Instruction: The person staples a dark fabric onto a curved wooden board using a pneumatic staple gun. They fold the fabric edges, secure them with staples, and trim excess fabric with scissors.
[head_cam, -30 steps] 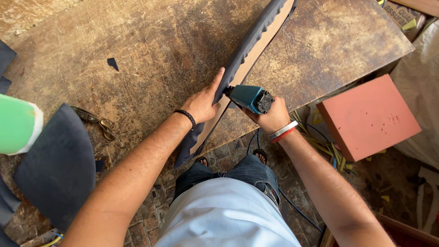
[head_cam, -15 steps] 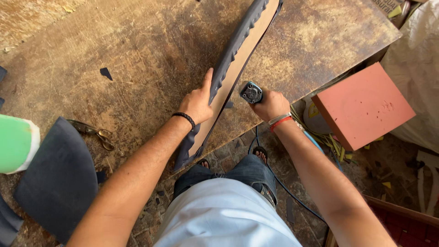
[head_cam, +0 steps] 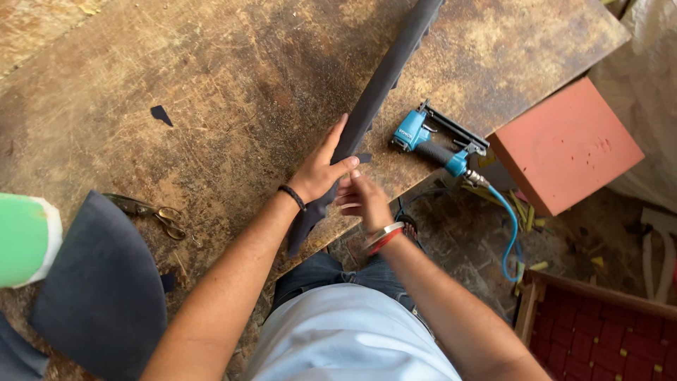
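The left hand (head_cam: pixel 321 169) is gripping a long dark fabric-covered strip (head_cam: pixel 384 74) from the side, fingers laid along its upper face and thumb pinching toward the near edge, so it is clenched on the strip. The right hand (head_cam: pixel 361 197) is working just beside it, fingertips pinching at the strip's near edge where a small loose flap of dark cloth is sticking out (whether it is actually gripping that flap or only pressing it I cannot tell). The strip is lying diagonally across the worn wooden workbench (head_cam: pixel 233 77), its lower end overhanging the near edge toward the person's lap, its far end running out of view at the top.

Judging from the hands, cloth is being pulled and tucked along the strip. Doing this well probably means keeping the left hand pressing the strip flat and steady while the right is drawing the cloth taut and smooth, with no wrinkle, before anything is fixed.

A blue pneumatic stapler (head_cam: pixel 437 141) is lying on the bench just right of the hands, released, its blue hose (head_cam: pixel 509 226) trailing down to the floor. Scissors (head_cam: pixel 151 210) are resting well to the left, near a dark curved fabric panel (head_cam: pixel 99 296) and a green foam piece (head_cam: pixel 21 240). A red-orange block (head_cam: pixel 564 144) is sitting beyond the bench corner.
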A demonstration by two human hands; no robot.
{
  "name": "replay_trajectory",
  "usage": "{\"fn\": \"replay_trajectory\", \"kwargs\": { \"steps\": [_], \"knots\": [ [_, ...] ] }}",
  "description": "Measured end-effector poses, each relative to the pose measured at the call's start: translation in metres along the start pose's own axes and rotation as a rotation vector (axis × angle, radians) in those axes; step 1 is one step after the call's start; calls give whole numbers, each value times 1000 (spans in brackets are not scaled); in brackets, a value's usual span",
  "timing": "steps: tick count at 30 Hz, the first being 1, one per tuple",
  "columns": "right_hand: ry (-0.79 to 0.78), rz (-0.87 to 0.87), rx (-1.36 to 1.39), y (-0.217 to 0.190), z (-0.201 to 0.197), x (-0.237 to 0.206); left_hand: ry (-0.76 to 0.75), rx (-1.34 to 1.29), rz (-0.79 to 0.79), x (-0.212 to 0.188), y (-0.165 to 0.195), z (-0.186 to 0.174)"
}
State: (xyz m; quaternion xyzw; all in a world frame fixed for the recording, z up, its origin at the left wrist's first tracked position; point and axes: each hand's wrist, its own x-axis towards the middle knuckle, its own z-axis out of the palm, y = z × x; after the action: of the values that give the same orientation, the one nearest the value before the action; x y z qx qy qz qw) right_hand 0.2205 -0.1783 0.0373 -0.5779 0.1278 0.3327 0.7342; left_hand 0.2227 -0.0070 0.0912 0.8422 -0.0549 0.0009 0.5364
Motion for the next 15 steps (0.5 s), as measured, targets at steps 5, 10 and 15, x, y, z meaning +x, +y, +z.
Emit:
{"fn": "replay_trajectory", "kwargs": {
  "steps": [5, 10, 15],
  "knots": [
    [283, -534, 324, 34, 66, -14, -54, -301, -176, -57, -19, 5],
    [457, -715, 135, 46, 72, -1, 4, -361, -26, -105, -30, 9],
    [499, -753, 67, 61, 79, 14, 15, -98, 54, -99, -36, 9]
  ]
}}
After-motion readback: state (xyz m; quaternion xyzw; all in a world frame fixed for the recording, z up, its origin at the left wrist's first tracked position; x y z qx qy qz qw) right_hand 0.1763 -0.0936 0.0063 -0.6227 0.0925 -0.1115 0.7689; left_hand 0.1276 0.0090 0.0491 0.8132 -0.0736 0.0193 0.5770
